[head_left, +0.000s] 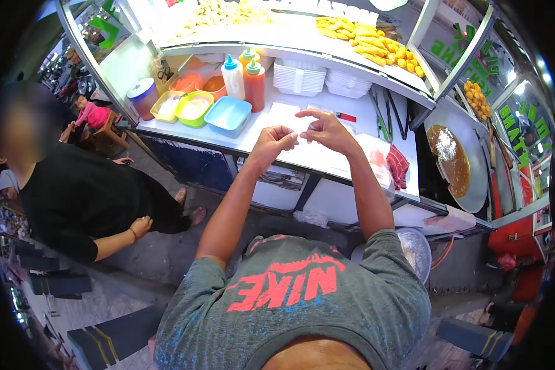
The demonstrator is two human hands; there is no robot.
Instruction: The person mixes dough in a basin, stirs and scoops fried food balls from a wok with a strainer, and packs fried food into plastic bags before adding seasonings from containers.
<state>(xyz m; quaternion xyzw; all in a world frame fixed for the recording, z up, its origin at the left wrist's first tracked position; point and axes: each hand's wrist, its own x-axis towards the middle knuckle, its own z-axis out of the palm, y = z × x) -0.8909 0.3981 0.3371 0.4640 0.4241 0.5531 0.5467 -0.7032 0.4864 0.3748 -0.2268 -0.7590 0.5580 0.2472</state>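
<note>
Pale sheeting [317, 152] lies on the table [264, 121] beneath two bare hands, with glare hiding its edges and count; its long axis and facing cannot be made out. The left hand [276, 144] has its grip together, thumb and index meeting. The right hand [328, 131] arches its index finger; whether its grip is closed, or either hand pinches a thin piece, I cannot tell. Three squeeze bottles [254, 86] stand upright behind one blue tub [228, 116]. Two stacks of white foam boxes [299, 77] sit beyond the hands. One red cloth [398, 166] lies beside a printed plastic bag [376, 161], its lettering partly illegible.
</note>
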